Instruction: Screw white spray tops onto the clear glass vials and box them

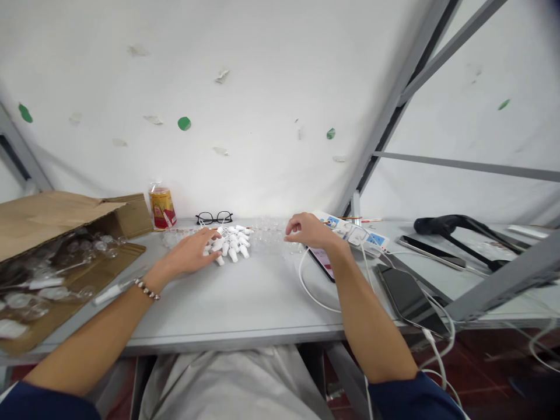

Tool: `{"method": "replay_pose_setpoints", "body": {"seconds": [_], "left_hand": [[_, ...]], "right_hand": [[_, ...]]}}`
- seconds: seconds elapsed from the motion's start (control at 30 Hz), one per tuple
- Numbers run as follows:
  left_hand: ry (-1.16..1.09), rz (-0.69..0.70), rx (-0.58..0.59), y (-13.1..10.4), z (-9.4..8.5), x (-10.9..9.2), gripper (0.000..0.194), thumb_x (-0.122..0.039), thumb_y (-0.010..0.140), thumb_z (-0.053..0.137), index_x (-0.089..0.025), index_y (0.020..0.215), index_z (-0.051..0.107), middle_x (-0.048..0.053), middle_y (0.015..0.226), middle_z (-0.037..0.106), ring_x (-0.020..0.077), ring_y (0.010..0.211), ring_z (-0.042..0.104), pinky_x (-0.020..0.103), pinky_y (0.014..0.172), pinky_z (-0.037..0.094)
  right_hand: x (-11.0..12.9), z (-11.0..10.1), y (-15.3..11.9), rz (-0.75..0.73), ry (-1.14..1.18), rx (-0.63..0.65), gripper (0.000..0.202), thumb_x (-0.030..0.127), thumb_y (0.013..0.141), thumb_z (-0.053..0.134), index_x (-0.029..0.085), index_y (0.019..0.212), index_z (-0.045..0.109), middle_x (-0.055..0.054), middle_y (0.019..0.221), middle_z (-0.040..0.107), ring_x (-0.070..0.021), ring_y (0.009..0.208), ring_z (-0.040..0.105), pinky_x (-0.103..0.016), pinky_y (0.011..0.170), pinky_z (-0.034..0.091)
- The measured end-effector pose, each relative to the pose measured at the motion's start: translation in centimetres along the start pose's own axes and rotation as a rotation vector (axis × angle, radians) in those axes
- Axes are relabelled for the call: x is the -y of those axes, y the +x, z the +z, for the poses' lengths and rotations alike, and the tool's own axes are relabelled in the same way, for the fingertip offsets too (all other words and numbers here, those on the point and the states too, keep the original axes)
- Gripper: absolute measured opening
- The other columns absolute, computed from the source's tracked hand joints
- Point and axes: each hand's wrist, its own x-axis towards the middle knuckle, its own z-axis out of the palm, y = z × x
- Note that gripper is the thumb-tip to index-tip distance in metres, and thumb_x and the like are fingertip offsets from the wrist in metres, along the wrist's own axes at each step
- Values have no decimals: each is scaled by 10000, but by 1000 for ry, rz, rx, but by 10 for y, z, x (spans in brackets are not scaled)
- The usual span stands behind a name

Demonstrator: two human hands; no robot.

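My left hand [192,251] is at the left edge of a heap of small white plastic nozzle-like pieces [233,248]. Its thumb and forefinger are apart over the pieces, and nothing shows in its grasp. Right of the heap, my right hand [308,229] hovers above the table with fingers curled and thumb drawn in; whatever it may pinch is too small to make out. Clear plastic pieces [266,235] lie between the two hands. A clear tube with a white end [114,290] rests by my left forearm.
An open cardboard box [65,204] of clear bottles stands at left. Behind are a red-and-yellow can [162,207] and eyeglasses [214,217]. To the right lie a power strip [350,231], white cables, a phone [322,262] partly under my arm, and a dark phone [409,297].
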Motion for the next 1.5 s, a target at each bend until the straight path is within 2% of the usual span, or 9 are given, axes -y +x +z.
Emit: {"method": "replay_pose_setpoints", "body": {"seconds": [0.4,0.63,0.73,0.83,0.93,1.03,1.2,1.37,1.5], "left_hand": [[70,-46,-30,0,-9,-1,426,-469,829,520,-240,1184,575,86,1248,594,260,1006,620,359,843,485],[224,-234,-62,-25,-55,13,417,-508,732,618,-251,1058,646,67,1077,696,267,913,653,301,694,482],[259,-344,19,-61,-78,32,410,-524,677,658,-259,990,670,40,984,724,249,814,666,264,600,444],[292,-467,106,-100,-93,56,337,-481,603,714,-280,872,675,-16,788,717,216,695,652,242,553,409],[306,-609,128,-130,-93,77,257,-433,554,732,-292,761,676,-35,735,710,217,682,647,246,546,398],[254,-628,165,-145,-85,85,133,-388,606,676,-295,701,689,-24,727,711,216,694,644,257,561,396],[217,-519,58,-133,-78,61,229,-442,727,567,-273,806,699,19,793,710,233,739,642,290,609,407],[221,-416,72,-105,-78,12,298,-448,802,503,-254,970,655,29,847,699,244,793,645,301,631,389],[227,-294,0,-94,-74,-16,372,-503,895,377,-252,811,638,23,730,675,232,683,602,300,577,321]], "right_hand": [[5,5,0,-28,115,4,260,335,669,699,178,873,669,16,698,557,-122,621,499,-239,581,362],[16,5,-1,-78,243,-105,384,370,728,686,189,1058,606,28,704,547,-115,614,483,-242,609,389],[41,5,2,-102,302,-108,363,381,776,646,175,1068,582,20,721,545,-117,623,479,-245,611,397],[81,11,11,-264,244,-7,342,368,787,645,194,1077,588,8,772,565,-118,650,484,-247,634,391],[125,24,27,-462,182,130,368,370,791,653,204,1114,591,-4,807,578,-122,664,486,-243,618,370],[160,44,41,-559,156,226,385,371,809,641,206,1153,588,-21,856,596,-129,673,502,-245,600,365],[187,79,41,-656,97,306,407,369,813,654,195,1171,571,-42,923,609,-160,763,544,-270,656,407],[198,91,21,-743,-191,147,477,382,800,649,182,1219,539,-120,1119,583,-256,985,554,-392,833,433],[204,90,18,-586,-290,230,288,393,826,556,167,996,611,-85,939,655,-242,837,612,-330,676,455]]}}
